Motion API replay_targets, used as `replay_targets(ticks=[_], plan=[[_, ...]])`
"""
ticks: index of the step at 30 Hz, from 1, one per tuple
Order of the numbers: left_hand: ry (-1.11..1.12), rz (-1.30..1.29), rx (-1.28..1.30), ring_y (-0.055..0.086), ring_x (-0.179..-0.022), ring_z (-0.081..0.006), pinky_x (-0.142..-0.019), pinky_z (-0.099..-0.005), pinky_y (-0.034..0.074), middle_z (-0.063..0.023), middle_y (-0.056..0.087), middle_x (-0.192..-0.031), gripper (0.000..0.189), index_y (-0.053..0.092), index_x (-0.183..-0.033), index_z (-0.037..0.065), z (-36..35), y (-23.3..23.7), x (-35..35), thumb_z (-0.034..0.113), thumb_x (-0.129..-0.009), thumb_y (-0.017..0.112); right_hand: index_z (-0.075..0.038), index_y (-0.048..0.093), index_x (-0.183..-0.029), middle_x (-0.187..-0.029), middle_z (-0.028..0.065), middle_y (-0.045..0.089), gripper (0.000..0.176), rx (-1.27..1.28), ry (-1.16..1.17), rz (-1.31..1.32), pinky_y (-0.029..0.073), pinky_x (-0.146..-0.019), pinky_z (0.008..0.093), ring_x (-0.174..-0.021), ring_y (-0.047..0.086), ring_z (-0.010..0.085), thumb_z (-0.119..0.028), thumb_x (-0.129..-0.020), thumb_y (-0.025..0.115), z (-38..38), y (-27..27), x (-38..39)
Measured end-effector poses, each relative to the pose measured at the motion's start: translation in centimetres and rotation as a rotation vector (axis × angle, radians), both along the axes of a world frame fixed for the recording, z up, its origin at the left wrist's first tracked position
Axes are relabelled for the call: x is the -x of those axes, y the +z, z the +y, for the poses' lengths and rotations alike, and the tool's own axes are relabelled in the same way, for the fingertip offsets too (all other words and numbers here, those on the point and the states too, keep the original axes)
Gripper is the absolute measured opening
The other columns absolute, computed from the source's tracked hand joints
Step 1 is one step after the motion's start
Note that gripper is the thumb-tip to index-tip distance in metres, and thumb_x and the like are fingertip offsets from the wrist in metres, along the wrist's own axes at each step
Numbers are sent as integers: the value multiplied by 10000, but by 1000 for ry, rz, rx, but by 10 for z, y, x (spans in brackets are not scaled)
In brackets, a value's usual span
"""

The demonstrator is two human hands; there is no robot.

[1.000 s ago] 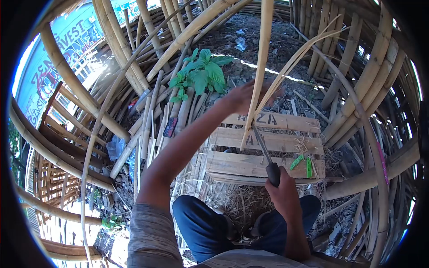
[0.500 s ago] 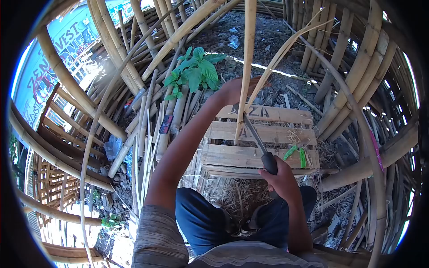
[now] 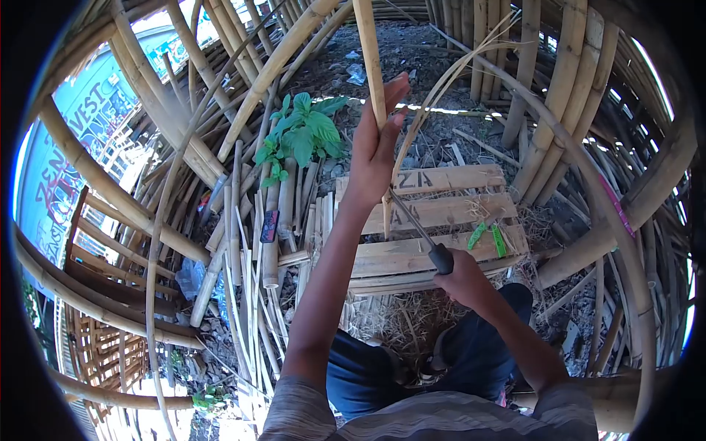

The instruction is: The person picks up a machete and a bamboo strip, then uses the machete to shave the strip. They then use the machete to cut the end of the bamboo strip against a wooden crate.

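Observation:
My right hand [image 3: 465, 279] is wrapped round the dark handle of a knife [image 3: 418, 226]. The blade slants up and left to the lower part of an upright bamboo strip [image 3: 371, 62]. My left hand [image 3: 376, 143] is against that strip higher up, thumb on one side and fingers raised on the other. From near the blade, thin curved slivers [image 3: 441, 84] rise to the right. The strip's lower end is over a slatted wooden crate [image 3: 448, 211] with black letters, on which two green items [image 3: 488, 239] and some shavings lie.
Bamboo poles [image 3: 581, 88] stand and lean on both sides. A leafy green plant [image 3: 301, 136] grows beyond the crate at the left. A dark phone-like object [image 3: 270, 226] rests on cut bamboo. Split strips [image 3: 254, 316] lie at lower left.
My left hand has turned upright along the strip, fingers now pointing up. The camera view has shifted somewhat. The slivers have spread and the knife handle is slightly higher.

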State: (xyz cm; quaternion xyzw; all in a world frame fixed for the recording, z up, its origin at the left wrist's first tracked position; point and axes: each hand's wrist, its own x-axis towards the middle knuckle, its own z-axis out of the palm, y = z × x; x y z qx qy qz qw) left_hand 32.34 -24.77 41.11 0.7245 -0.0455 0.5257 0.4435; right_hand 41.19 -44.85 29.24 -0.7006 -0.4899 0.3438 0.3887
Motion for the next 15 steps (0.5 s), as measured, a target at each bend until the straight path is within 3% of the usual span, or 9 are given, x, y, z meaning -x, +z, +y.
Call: replay_targets(ticks=[2,5,12,14,15], plan=[[54,-23,-43,342,-1361,-241,-1124,-414,273,-119,373,-1455,450,310,-1427,53,3,-3,-5,68,-985,396,73,537,-1037,-607,55,551,285,-12,-25,-30,424,-383,283,-412,526,120,-28,-780,608,-1,1,4],[144,-46,-155,286,-1391,-235,-1141,-416,230,-112,328,-1482,491,263,-1455,65,6,-4,-6,57,-981,387,72,538,-1047,-606,57,553,293,-39,-35,-66,429,-382,284,-411,528,122,-26,-781,609,0,-1,5],[224,-44,-192,266,-1400,-242,-1148,-414,211,-103,307,-1495,513,231,-1471,74,11,-1,-5,75,-982,389,76,547,-1025,-600,69,547,287,34,-75,-29,416,-378,298,-411,524,137,-22,-761,602,8,8,5],[192,-54,-147,178,-1432,-221,-1159,-427,142,-91,234,-1535,456,278,-1450,74,15,-2,-6,158,-1011,366,80,550,-1011,-603,76,550,282,31,-87,-65,413,-379,305,-415,529,146,-26,-756,601,12,7,4],[206,-76,-174,192,-1427,-211,-1155,-396,153,-90,255,-1527,467,255,-1459,57,17,-2,-7,115,-1007,356,85,552,-998,-606,83,552,277,30,-91,-106,410,-379,312,-420,533,154,-30,-751,601,14,6,3]])
